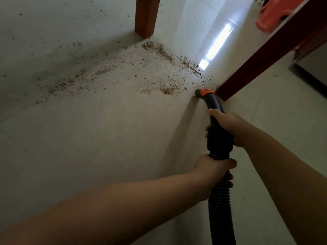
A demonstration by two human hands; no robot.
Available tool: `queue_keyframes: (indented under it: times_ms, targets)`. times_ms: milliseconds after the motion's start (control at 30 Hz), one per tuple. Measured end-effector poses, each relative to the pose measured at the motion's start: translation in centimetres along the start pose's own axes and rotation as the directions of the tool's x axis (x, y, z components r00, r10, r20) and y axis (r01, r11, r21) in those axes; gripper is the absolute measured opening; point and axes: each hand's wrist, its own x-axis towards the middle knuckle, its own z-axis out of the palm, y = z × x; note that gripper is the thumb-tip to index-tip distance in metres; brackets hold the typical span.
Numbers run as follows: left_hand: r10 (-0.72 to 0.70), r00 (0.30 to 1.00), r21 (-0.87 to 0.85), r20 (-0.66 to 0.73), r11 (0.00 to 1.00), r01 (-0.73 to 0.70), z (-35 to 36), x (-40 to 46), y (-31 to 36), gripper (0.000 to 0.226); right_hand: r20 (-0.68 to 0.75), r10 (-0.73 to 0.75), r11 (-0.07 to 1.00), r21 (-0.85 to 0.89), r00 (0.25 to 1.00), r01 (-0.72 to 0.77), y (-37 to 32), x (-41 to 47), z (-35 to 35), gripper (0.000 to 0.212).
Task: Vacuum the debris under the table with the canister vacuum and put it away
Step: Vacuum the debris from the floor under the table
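Note:
A black vacuum hose (220,197) with ribbed tubing runs up from the bottom edge to a rigid curved handle with an orange collar at its nozzle end (203,93). The nozzle end touches the pale floor beside a table leg. My right hand (228,129) grips the rigid handle. My left hand (212,171) grips the ribbed hose just below it. Brown crumb debris (166,90) lies scattered on the floor ahead of the nozzle, with a denser line (164,53) along a tile joint and a fainter trail (70,80) to the left. The canister is out of view.
A red-brown table leg (146,16) stands at top centre. A second one (261,57) slants from upper right down to the floor beside the nozzle. An orange plastic stool (272,16) sits at top right. A bright light reflection (217,45) lies on the floor.

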Motion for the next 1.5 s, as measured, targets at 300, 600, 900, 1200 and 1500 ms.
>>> queue_keyframes:
  times_ms: [300,600,900,1200,1500]
  targets:
    - [-0.024,1.000,0.000,0.017,1.000,0.024,-1.5,2.1,2.3,0.013,-0.166,0.002,0.986,-0.165,0.986,-0.029,-1.8,3.7,0.8,0.052]
    - [0.009,0.999,-0.008,-0.046,1.000,-0.009,-2.1,5.1,3.4,0.012,-0.239,-0.060,0.931,-0.363,0.969,-0.032,-3.3,6.8,1.2,0.050]
    - [0.066,0.994,0.066,-0.092,0.996,-0.060,-1.9,6.0,4.3,0.012,-0.223,-0.037,0.967,-0.252,0.974,-0.021,-3.5,7.9,0.1,0.049]
    - [0.152,0.984,0.128,-0.097,0.982,-0.139,-0.4,3.8,3.2,0.011,-0.081,-0.035,0.971,-0.239,0.996,0.015,-3.9,5.9,-0.1,0.041]
    - [0.161,0.980,0.180,-0.114,0.974,-0.139,-0.7,-0.4,1.5,0.012,-0.019,-0.022,0.967,-0.256,1.000,0.016,-2.5,2.4,0.8,0.039]
